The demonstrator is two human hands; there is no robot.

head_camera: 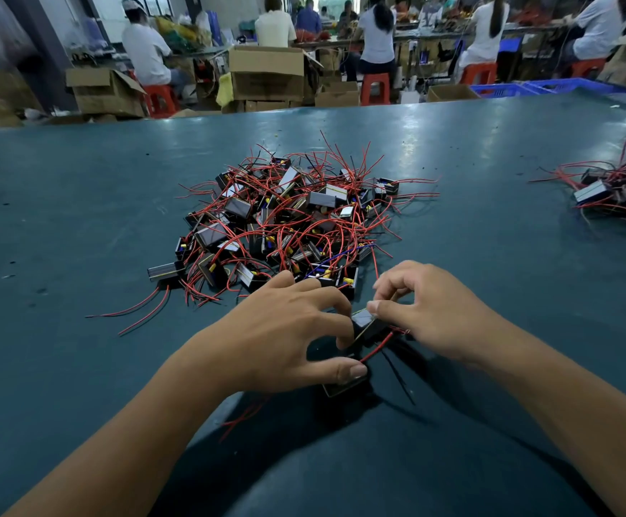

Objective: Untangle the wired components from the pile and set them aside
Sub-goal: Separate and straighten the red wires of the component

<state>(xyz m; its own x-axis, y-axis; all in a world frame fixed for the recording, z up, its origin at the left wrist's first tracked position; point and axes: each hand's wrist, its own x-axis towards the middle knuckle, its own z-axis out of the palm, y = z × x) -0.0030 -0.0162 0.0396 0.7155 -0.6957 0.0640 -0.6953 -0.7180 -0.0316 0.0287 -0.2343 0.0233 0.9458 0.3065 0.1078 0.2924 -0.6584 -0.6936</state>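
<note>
Both hands work just in front of the pile point(289, 222) on the table point(80, 203); the left hand point(285, 337) curls over a component point(343, 386), thumb pressing its near edge; the right hand point(427, 311) pinches a second component point(367, 324), tilted, long axis running from near-left to far-right; its red wire point(378, 347) trails toward the near-left; a smaller heap point(617, 188) lies far right.

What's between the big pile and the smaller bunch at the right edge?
Head view: only bare table between the big pile and the smaller bunch.
</note>
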